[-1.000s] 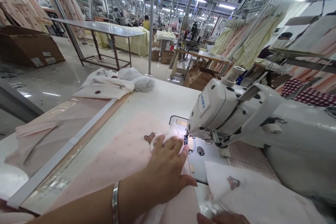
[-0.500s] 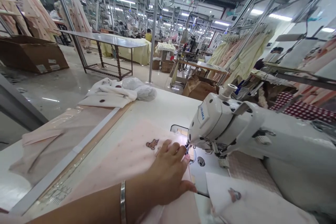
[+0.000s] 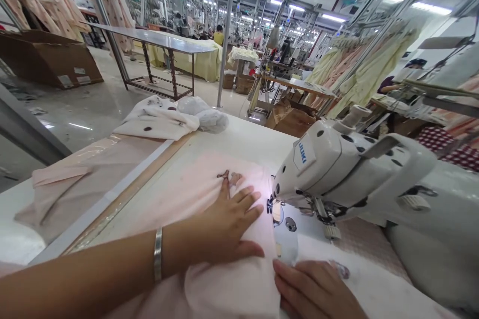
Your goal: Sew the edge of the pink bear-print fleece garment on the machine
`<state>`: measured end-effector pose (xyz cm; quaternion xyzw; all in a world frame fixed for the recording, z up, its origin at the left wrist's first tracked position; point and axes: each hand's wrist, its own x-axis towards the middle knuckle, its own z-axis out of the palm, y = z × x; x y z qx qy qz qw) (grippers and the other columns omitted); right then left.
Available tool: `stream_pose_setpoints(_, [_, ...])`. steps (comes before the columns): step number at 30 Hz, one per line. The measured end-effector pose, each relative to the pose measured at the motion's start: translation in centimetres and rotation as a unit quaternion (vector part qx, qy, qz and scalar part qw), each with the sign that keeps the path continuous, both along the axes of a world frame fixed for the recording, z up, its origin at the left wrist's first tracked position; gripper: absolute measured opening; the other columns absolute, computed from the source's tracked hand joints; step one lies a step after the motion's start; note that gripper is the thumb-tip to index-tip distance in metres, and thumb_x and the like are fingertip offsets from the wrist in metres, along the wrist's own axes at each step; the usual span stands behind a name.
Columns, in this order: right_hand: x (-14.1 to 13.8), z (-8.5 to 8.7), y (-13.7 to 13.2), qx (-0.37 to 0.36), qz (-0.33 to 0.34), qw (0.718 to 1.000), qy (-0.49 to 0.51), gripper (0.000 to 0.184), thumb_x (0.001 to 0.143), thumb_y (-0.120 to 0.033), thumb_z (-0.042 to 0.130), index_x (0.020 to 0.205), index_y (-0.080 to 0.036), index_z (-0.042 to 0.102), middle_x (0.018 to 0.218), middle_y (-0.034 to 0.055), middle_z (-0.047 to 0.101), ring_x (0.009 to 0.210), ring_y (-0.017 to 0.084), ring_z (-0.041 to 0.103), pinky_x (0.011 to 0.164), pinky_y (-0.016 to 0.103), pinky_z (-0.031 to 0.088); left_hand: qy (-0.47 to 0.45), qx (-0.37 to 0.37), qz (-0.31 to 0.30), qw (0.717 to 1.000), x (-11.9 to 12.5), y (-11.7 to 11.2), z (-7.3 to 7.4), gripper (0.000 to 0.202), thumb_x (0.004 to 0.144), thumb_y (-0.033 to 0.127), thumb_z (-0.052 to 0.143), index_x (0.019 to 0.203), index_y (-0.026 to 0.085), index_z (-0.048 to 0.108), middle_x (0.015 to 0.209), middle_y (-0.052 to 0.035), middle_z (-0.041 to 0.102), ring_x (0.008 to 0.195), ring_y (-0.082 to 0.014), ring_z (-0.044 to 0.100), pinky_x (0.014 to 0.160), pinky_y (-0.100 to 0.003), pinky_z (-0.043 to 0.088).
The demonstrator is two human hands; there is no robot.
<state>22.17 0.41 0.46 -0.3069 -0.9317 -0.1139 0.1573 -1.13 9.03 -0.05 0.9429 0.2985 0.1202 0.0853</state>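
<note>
The left hand (image 3: 224, 227) lies flat, fingers spread, on the pale pink printed fabric (image 3: 209, 199) at lower centre. The right hand (image 3: 314, 291), lower right, presses open-palmed against the fabric's edge, just below the white sewing machine (image 3: 337, 169).

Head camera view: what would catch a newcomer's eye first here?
The white sewing machine fills the right side, its lamp glaring on pale pink fabric. The left hand lies flat on that fabric by the needle; the right hand rests at the bottom edge. Hanging garments line the hall behind.
</note>
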Motion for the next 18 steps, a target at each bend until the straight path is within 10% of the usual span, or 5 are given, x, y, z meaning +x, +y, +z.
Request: stream_pose_setpoints(18, [0.2,-2.0,5.8,-0.032,-0.068,0.997,0.028,0.024,0.086,-0.018,0.051,0.109,-0.018,0.057,0.092,0.0076,0.063,0.084,0.019,0.059,0.065,0.029,0.045,0.029,0.114,-0.103,0.988,1.2,12.7,0.4,0.054,0.086,0.054,0.048,0.124,0.016,0.049,0.135,-0.0134,0.042,0.125,-0.0276,0.035,0.106,-0.045,0.018])
